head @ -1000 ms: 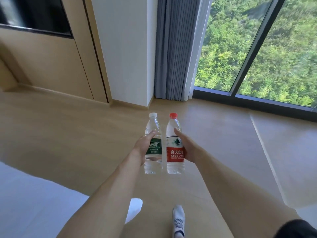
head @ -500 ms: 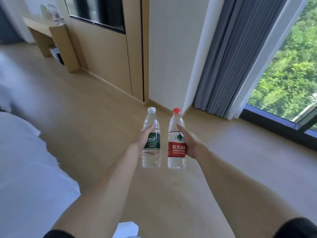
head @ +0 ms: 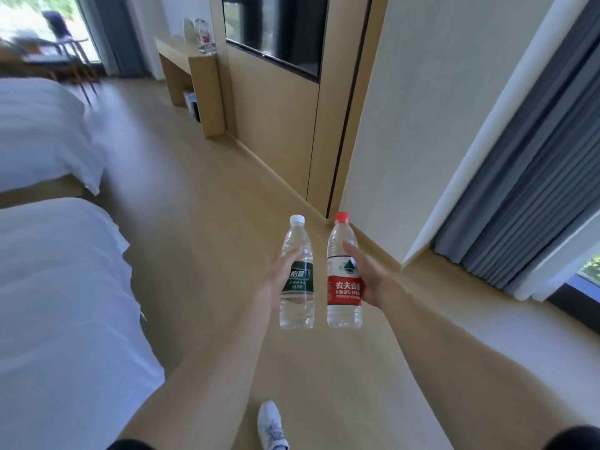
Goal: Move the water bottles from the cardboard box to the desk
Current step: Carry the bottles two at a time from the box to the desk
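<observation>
Bottles stand upright side by side, green-label [head: 297, 274] clamped in our left grip [head: 276, 280], red-label [head: 344, 274] in our right [head: 373, 280]; surface [head: 186, 53] lies far ahead-left.

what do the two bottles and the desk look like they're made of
Green-label bottle and red-label bottle: clear glossy plastic, it seems; the floor shows through, and the caps look like opaque plastic. Desk: light matte wood or wood-look laminate, plain flat panels; too far to tell which.

Bare forearms emerge from short black sleeves [head: 581, 437], and one foot wears a white laced sneaker [head: 272, 427].
</observation>
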Demonstrator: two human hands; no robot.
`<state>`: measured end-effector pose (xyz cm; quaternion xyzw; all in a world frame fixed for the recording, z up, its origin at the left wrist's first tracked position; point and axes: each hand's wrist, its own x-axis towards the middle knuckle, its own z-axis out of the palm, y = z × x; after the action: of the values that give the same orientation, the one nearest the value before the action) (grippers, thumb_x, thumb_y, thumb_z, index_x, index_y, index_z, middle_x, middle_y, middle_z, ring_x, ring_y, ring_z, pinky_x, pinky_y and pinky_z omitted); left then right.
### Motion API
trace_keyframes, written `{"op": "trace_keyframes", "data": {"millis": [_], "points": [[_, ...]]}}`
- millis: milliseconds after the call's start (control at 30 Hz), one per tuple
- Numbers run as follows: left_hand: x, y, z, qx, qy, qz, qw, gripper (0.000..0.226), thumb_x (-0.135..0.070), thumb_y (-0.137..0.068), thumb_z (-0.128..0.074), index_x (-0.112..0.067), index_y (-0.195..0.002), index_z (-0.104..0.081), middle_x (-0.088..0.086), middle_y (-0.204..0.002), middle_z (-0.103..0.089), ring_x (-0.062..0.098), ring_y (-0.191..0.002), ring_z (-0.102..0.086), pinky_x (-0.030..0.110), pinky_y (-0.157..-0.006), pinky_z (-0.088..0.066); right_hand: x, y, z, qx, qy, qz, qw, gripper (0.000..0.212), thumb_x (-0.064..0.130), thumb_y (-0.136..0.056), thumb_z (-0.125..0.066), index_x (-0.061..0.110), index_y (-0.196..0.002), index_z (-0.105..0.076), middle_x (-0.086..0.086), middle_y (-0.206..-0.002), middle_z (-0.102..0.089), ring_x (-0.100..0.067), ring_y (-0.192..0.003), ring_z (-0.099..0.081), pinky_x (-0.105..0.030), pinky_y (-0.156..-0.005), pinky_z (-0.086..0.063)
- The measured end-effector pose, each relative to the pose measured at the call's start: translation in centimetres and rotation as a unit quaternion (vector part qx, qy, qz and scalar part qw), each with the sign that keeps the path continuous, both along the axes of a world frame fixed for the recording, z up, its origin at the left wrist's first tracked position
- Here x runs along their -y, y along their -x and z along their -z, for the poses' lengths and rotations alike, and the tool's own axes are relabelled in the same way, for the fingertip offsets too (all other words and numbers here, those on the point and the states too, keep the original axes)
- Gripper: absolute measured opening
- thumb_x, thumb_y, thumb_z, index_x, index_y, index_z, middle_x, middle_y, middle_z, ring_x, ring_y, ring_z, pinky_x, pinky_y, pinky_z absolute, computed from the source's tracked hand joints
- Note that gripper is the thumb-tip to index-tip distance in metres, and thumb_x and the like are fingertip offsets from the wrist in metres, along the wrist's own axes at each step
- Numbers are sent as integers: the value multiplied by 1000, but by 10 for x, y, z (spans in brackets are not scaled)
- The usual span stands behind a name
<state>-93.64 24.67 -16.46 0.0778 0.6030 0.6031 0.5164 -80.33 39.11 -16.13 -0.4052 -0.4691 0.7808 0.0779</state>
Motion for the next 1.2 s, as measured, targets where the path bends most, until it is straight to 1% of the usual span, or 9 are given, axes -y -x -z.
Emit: {"op": "trace_keyframes", "data": {"millis": [133, 367, 500, 633, 733, 867, 967, 1100, 1200], "points": [[-40, 72, -1, -4, 17, -39, 999, 54, -48, -87, -73, -8, -122, -64, 20, -100, -69, 37, -86, -69, 63, -87, -55, -43, 80, -5, 0, 11, -16, 1000, 60, 51, -92, -64, 6, -131, -57, -18, -106, -70, -28, -82, -70, -43, -85, -56], [-88, 190, -4, -13, 22, -81, 996, 52, -51, -78, -79, -13, -112, -67, 14, -88, -76, 34, -77, -75, 53, -71, -61, -96, 205, -9, -8, 26, -54, 998, 60, 52, -91, -65, 7, -130, -57, -15, -102, -71, -27, -79, -70, -40, -78, -59], [-108, 247, -3, -23, 28, -114, 993, 59, -55, -78, -78, -17, -119, -61, 16, -100, -76, 36, -89, -75, 60, -80, -59, -120, 266, -4, -6, 26, -76, 997, 57, 52, -89, -66, 9, -125, -59, -13, -93, -74, -26, -75, -71, -38, -71, -59], [-126, 302, 0, -29, 43, -154, 987, 62, -52, -83, -76, -15, -127, -54, 18, -107, -73, 37, -95, -74, 62, -90, -55, -143, 332, 6, -12, 29, -112, 993, 62, 51, -78, -74, 9, -120, -61, -12, -92, -73, -26, -75, -70, -39, -76, -59], [-145, 347, 4, -29, 52, -177, 982, 61, -51, -85, -75, -13, -127, -52, 22, -111, -72, 40, -97, -73, 63, -85, -56, -164, 384, 13, -14, 37, -139, 989, 52, 47, -88, -69, 8, -120, -61, -12, -92, -73, -25, -74, -70, -39, -75, -59], [-175, 410, 6, -41, 57, -214, 974, 61, -48, -88, -72, -9, -130, -54, 25, -119, -69, 42, -106, -70, 63, -95, -52, -199, 458, 19, -16, 39, -182, 982, 48, 47, -94, -63, 7, -121, -60, -12, -91, -71, -25, -72, -69, -38, -73, -59], [-203, 460, 1, -48, 53, -234, 970, 64, -48, -90, -70, -6, -135, -53, 27, -123, -67, 41, -101, -69, 60, -99, -51, -232, 518, 16, -11, 40, -220, 975, 50, 50, -95, -61, 8, -121, -59, -11, -89, -70, -24, -71, -69, -36, -71, -59], [-242, 528, -9, -56, 54, -270, 960, 62, -46, -93, -67, -5, -137, -51, 28, -124, -66, 44, -110, -66, 62, -103, -48, -275, 597, 3, -14, 39, -264, 964, 56, 51, -94, -61, 6, -126, -58, -13, -93, -70, -25, -74, -68, -38, -74, -59], [-265, 572, -15, -59, 42, -292, 954, 55, -42, -95, -67, -4, -132, -52, 24, -109, -66, 40, -97, -66, 61, -102, -49, -301, 651, -2, -22, 31, -277, 960, 63, 51, -95, -60, 4, -137, -54, -16, -101, -67, -27, -80, -67, -42, -81, -56]]}}
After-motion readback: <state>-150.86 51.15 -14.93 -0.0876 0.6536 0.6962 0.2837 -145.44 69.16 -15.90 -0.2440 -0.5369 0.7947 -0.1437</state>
